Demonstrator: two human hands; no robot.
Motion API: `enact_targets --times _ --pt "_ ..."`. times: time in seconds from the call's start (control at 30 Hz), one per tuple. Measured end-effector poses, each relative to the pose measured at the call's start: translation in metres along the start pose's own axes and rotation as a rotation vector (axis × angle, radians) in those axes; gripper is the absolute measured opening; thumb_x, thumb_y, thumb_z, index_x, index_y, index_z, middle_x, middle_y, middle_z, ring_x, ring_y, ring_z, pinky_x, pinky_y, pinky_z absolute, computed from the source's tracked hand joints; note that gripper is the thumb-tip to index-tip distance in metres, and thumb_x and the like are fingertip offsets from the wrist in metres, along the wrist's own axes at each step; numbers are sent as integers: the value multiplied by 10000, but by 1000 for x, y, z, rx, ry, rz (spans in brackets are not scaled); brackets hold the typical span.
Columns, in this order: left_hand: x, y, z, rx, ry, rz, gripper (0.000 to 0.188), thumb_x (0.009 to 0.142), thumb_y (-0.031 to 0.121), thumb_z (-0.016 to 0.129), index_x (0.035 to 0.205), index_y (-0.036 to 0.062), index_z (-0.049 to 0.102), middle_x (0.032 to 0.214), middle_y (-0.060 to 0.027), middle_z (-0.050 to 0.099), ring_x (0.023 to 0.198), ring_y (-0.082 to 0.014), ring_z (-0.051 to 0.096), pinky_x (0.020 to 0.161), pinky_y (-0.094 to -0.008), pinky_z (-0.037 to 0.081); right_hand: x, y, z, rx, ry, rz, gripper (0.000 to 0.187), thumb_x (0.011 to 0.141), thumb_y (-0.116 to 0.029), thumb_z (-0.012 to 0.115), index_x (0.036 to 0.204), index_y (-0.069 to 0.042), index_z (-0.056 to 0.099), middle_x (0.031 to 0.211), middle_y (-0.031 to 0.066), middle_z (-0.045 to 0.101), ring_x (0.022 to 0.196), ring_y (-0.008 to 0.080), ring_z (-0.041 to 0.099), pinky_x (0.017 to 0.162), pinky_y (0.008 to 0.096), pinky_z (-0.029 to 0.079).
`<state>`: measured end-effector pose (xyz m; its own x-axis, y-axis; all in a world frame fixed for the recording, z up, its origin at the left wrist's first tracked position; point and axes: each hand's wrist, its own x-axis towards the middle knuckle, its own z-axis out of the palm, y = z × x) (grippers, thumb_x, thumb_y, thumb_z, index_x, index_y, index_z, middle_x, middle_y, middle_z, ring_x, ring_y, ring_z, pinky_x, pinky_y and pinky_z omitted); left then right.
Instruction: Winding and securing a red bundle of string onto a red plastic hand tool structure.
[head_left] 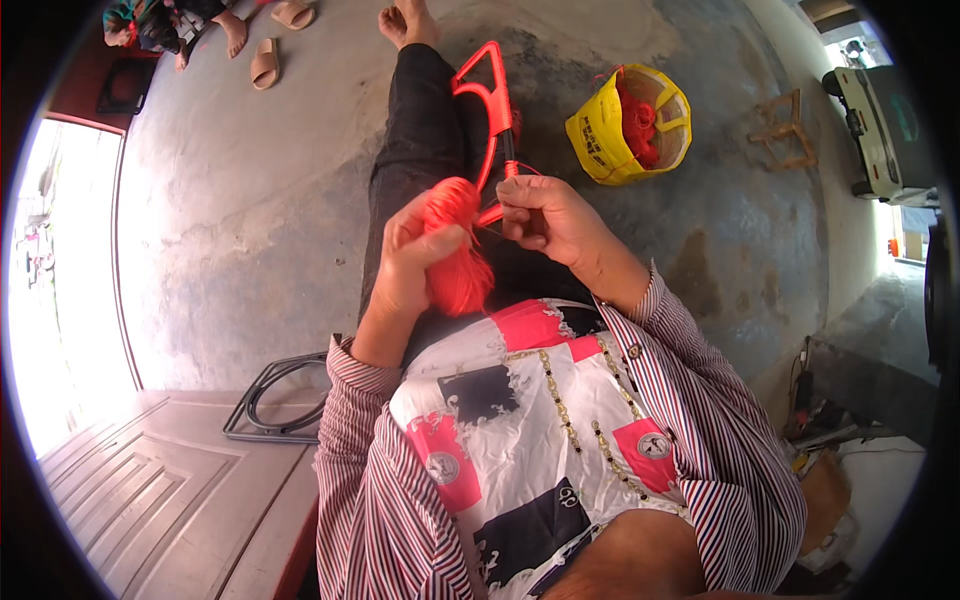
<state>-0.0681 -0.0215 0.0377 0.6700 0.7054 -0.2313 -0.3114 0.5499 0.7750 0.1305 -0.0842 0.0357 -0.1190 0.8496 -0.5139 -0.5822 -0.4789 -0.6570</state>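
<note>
A thick bundle of red thread (458,262) is gripped in my left hand (408,255), its loose end hanging down toward my lap. Just to the right, my right hand (552,222) is closed in a pinch on a fine red strand, with thumb and forefinger together. Beyond both hands, a red plastic frame (497,105) with a black rod section rests along my leg. Red winding shows on the rod close to my right fingertips. The lower part of the frame is partly hidden behind my hands.
A yellow bucket-like bag (607,130) with red thread inside stands on the concrete floor at far right. A small wooden frame (785,132) lies beyond it. Tan slippers (265,64) and another person's bare foot (232,34) are at far left. A panelled surface (170,490) with black cable is near left.
</note>
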Motion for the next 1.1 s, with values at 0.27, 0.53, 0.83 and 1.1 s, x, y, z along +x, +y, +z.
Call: enact_targets --times 0.27,0.53,0.83,1.1 --pt "0 -4 22 1310 -139 304 277 674 208 722 875 36 640 831 -164 662 718 -368 637 639 -446 502 -12 2 20 -755 199 -383 138 842 -153 706 770 -60 633 680 19 607 569 106 556 501 268 420" --pt "17 -9 -1 295 202 -45 165 841 115 643 952 -8 639 801 -74 654 699 -188 614 643 -309 479 -34 7 38 -1347 130 -859 259 808 -130 708 1026 -24 617 963 115 676 813 265 678 704 316 533" --pt "10 -5 7 -408 -201 -208 431 885 205 454 1240 -32 516 1146 -139 605 1043 -237 592 939 -361 460 -9 -2 19 -363 -159 -273 490 903 -274 694 1255 23 525 1155 60 593 1051 114 552 934 270 446" --pt "18 -23 12 -413 -194 -333 670 949 531 410 1359 1 433 1319 -186 542 1110 -323 587 891 -414 492 -7 -33 33 -55 -97 -645 412 910 -171 669 1268 -43 511 1178 126 634 1057 164 614 908 318 509"
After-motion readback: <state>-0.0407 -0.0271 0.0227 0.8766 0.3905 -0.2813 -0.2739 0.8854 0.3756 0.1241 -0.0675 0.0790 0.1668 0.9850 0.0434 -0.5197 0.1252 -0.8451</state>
